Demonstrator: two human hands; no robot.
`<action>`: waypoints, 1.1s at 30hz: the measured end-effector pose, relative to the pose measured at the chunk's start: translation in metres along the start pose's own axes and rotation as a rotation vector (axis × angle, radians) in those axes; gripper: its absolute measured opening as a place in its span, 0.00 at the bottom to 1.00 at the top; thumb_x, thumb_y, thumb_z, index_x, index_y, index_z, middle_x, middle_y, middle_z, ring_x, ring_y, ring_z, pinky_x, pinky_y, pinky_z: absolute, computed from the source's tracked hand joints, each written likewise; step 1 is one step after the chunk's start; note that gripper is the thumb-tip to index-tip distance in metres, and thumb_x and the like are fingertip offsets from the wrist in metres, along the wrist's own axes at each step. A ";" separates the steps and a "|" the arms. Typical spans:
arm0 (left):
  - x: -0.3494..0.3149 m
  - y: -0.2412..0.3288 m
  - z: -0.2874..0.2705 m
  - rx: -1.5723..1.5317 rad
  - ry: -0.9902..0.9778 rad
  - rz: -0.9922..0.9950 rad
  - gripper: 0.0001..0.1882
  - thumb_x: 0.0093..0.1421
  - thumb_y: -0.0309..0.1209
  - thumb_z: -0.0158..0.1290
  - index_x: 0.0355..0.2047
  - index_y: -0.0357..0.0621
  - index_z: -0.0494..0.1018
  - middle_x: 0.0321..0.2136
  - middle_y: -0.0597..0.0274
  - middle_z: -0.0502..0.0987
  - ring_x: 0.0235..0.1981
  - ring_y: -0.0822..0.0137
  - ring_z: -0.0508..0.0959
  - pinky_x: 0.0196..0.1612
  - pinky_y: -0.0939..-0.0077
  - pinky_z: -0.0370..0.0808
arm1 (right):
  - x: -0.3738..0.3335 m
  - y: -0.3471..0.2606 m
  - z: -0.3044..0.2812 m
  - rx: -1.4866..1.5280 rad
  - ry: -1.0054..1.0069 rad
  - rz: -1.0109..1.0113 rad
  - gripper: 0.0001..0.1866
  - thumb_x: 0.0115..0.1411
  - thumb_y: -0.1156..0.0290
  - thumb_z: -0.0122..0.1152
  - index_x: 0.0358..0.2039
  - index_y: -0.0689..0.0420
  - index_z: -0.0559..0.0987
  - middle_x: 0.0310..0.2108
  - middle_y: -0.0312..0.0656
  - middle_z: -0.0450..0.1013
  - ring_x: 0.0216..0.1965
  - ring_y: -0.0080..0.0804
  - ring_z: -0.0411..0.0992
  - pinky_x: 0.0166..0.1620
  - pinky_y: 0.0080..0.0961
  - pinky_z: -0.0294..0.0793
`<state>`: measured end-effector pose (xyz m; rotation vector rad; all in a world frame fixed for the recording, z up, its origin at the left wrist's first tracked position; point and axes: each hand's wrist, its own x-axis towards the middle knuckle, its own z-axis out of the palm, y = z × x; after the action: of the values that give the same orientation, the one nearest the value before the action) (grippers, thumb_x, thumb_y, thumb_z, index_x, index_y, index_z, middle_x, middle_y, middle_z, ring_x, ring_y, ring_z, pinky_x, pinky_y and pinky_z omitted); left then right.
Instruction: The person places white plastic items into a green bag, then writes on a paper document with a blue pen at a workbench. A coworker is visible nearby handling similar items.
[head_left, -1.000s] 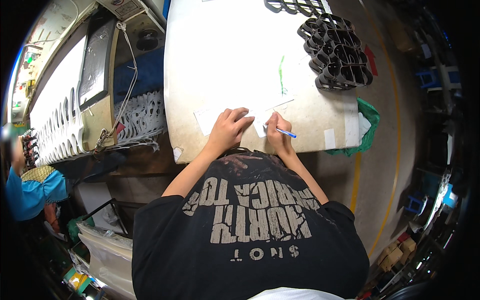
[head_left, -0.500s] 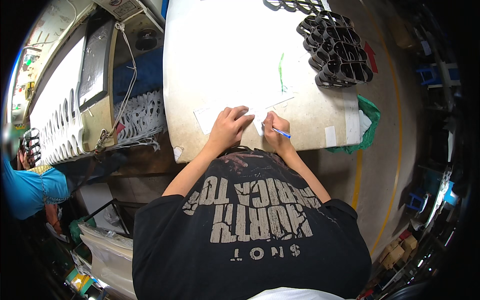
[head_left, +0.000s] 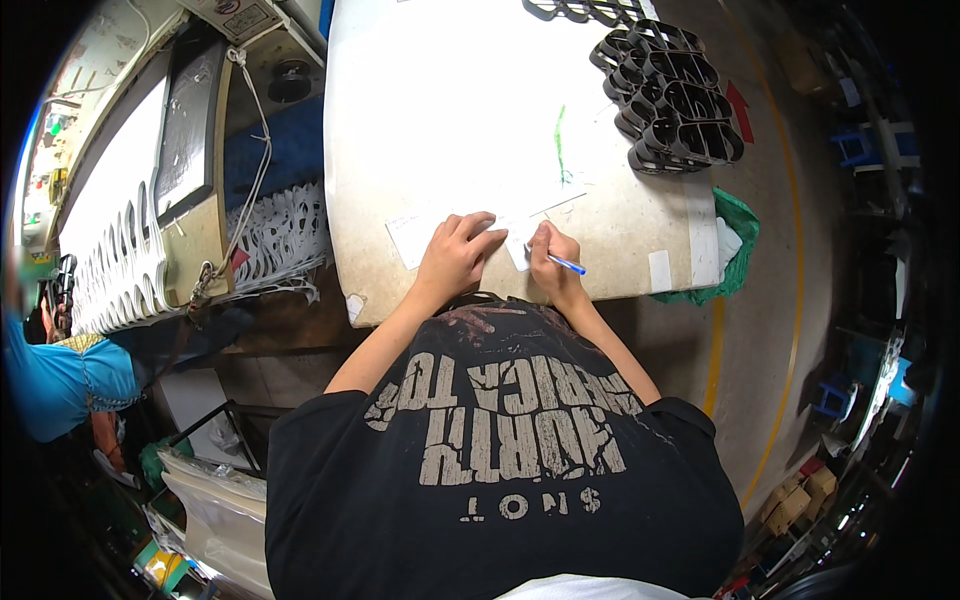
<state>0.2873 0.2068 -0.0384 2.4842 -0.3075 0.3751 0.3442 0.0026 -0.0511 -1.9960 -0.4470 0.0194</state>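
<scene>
My right hand (head_left: 556, 262) is closed around a blue and white pen (head_left: 569, 264), its tip end down toward a small white slip of paper (head_left: 518, 248) near the table's front edge. Beside it, my left hand (head_left: 459, 256) lies on the table over the papers, fingers bent loosely and holding nothing. Another white paper slip (head_left: 403, 243) sticks out to the left of that hand. The pen's writing point is hidden behind my right fingers.
Black looped plastic parts (head_left: 680, 100) are stacked at the white table's (head_left: 430, 120) far right. A green bag (head_left: 737, 243) hangs by its right edge. At left, white looped parts (head_left: 125, 255) line a bench, where a person's blue sleeve (head_left: 75, 375) shows.
The pen's rear end has shifted slightly to the right in my right hand. My left hand stays in place. At far left, the other person's arm has moved a little.
</scene>
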 end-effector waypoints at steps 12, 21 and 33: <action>0.003 0.005 -0.004 -0.055 -0.017 -0.038 0.18 0.58 0.21 0.62 0.48 0.52 0.84 0.53 0.61 0.80 0.45 0.54 0.77 0.52 0.60 0.77 | -0.001 0.004 0.002 -0.015 0.031 0.044 0.19 0.78 0.66 0.49 0.29 0.62 0.76 0.20 0.53 0.71 0.22 0.52 0.75 0.28 0.40 0.73; 0.002 0.002 0.000 -0.048 -0.023 -0.018 0.23 0.55 0.18 0.59 0.49 0.52 0.84 0.53 0.61 0.79 0.46 0.53 0.77 0.52 0.59 0.76 | -0.001 -0.001 -0.001 0.001 0.020 -0.002 0.21 0.77 0.63 0.49 0.28 0.60 0.76 0.20 0.55 0.71 0.22 0.56 0.74 0.27 0.42 0.72; 0.001 0.001 -0.001 -0.031 -0.031 -0.033 0.19 0.57 0.23 0.61 0.49 0.54 0.84 0.54 0.63 0.78 0.47 0.55 0.77 0.52 0.60 0.77 | -0.002 -0.004 -0.004 -0.011 0.015 0.030 0.21 0.78 0.63 0.48 0.30 0.63 0.77 0.21 0.55 0.72 0.23 0.54 0.75 0.29 0.40 0.72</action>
<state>0.2876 0.2059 -0.0370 2.4638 -0.2830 0.3165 0.3424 -0.0005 -0.0464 -2.0125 -0.4082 0.0201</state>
